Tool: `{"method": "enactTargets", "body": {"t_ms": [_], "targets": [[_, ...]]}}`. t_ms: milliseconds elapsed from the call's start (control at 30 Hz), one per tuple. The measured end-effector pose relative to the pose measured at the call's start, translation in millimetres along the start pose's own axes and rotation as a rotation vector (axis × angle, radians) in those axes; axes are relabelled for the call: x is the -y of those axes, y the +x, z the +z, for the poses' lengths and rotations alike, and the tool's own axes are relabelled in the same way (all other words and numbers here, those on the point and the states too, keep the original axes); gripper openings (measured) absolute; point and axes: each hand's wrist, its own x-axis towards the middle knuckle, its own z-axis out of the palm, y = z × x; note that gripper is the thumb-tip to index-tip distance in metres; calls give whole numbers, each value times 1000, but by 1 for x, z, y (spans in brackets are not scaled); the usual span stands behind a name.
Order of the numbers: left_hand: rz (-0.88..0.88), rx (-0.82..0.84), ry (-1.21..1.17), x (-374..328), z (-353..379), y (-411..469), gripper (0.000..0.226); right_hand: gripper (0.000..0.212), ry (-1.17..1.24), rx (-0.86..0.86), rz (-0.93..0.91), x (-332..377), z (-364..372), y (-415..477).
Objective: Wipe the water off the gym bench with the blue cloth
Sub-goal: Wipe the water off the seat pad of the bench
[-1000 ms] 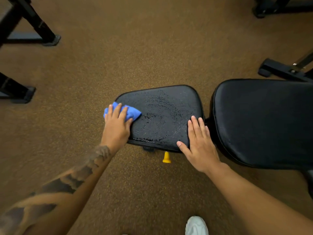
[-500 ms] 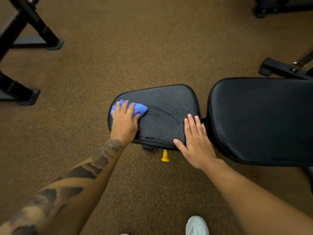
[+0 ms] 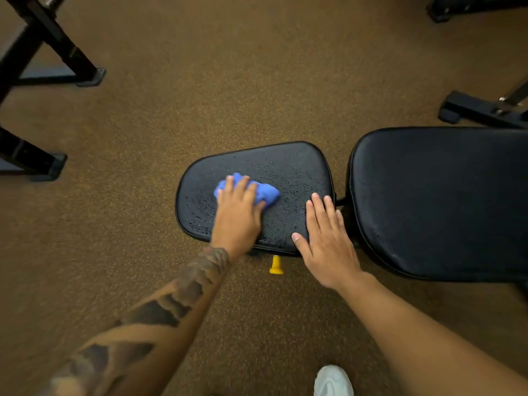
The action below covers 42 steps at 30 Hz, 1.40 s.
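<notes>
Fingers [image 3: 243,187] straight, the left hand [image 3: 238,220] presses a crumpled blue cloth [image 3: 270,194] onto the water-beaded black gym bench [image 3: 291,167].

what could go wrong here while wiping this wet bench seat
The blue cloth is bunched small under the left hand, so passes may leave streaks; droplets show across the seat pad. The right hand rests flat on the pad's near right corner, so it could slip, and that patch may go unwiped.
</notes>
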Motion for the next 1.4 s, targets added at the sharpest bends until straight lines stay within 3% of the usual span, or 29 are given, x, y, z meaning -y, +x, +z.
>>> {"method": "enactTargets", "body": {"t_ms": [133,233,367,533,667,800,867,967,1167,1267,1400], "targets": [[-267,-126,18,67,-18,-8,47,71,-1,22,2,-1,-3,-2],[-360,-164,-64,53,-15,-55,50,71,-8,19,7,0,-2,-2],[-100,-51,-24,-1,-1,-87,52,73,-7,8,13,0,0,-1],[162,66,38,15,-9,5,52,73,-17,-2,16,0,2,-1],[-93,-23,62,81,-22,56,48,72,-23,-5,14,1,2,-1],[-284,-116,-13,91,-26,3,46,71,-27,1,23,0,1,-1],[-250,-93,-19,65,-21,-28,50,71,-20,4,30,1,1,-1],[6,19,6,15,-10,-40,52,72,-20,2,33,1,0,0],[396,179,56,-24,8,61,51,71,-15,-17,33,0,3,1],[364,208,74,-8,3,112,51,71,-26,-18,29,0,3,0],[100,115,59,49,-16,120,52,71,-30,-5,25,0,2,-1]]}}
